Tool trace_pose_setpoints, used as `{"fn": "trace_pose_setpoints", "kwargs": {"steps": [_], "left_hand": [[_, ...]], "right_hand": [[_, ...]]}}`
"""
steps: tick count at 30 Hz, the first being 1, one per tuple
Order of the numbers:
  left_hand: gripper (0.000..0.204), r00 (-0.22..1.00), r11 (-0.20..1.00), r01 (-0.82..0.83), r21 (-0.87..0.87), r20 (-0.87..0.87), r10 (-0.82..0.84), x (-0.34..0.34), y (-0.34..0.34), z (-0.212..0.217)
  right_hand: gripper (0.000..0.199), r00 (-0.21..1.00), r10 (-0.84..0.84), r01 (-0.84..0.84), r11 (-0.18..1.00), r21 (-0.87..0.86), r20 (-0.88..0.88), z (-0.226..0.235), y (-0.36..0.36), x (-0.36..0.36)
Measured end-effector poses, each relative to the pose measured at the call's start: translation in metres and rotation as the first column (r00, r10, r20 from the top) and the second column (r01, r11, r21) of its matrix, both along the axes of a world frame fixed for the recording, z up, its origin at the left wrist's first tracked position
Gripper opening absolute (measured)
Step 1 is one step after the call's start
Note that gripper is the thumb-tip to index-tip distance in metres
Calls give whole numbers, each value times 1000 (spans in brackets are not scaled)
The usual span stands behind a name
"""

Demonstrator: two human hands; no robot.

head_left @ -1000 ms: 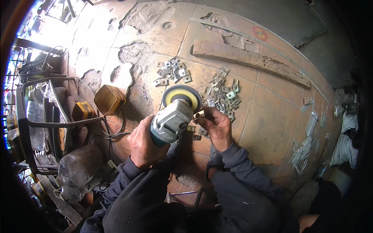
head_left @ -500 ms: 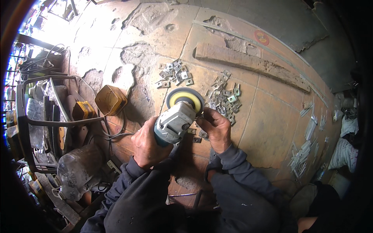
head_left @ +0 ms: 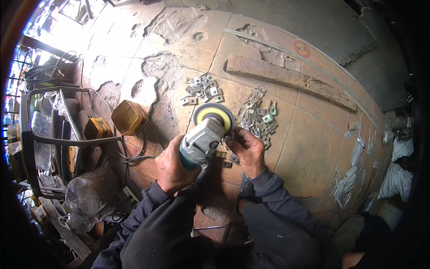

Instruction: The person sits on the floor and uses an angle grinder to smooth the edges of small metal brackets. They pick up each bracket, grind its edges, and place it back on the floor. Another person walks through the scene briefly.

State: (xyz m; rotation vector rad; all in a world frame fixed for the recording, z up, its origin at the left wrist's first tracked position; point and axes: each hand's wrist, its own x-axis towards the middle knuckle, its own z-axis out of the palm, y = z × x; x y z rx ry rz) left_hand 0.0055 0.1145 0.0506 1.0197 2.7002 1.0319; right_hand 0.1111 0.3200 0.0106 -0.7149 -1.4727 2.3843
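Note:
In my left hand (head_left: 171, 167) is an angle grinder (head_left: 200, 140) with a grey head and a teal body, my fingers wrapped round the body. Its round disc (head_left: 216, 113), yellow inside and dark at the rim, faces up and away from me. My right hand (head_left: 247, 151) is pinched close to the disc's right edge, on a small piece mostly hidden by the fingers. Beyond the disc lies a pile of small metal clips (head_left: 204, 88), each with a hole. A second pile of clips (head_left: 262, 117) spreads to the right, and a few clips (head_left: 227, 164) lie between my hands.
A wooden beam (head_left: 286, 81) lies across the broken tile floor. To the left stand a yellow-brown cut container (head_left: 130, 117), a metal frame (head_left: 71, 141), a clear plastic bottle (head_left: 89, 195) and cables (head_left: 134, 158). Thin pale strips (head_left: 345, 184) are scattered at right.
The view has shifted very slightly. Both hands keep nearly the same place and grip, with the grinder and the small piece still at the disc's edge.

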Motion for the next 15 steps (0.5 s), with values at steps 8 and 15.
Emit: {"fn": "trace_pose_setpoints", "kwargs": {"steps": [8, 15], "left_hand": [[82, 999, 1000, 1, -3, 35, -1, 1, -4, 0], [79, 999, 999, 17, 38, -49, -16, 0, -2, -8]], "right_hand": [[34, 999, -22, 22, 999, -31, -26, -1, -3, -2], [35, 998, -4, 5, 1000, -11, 69, 1, -4, 0]]}}
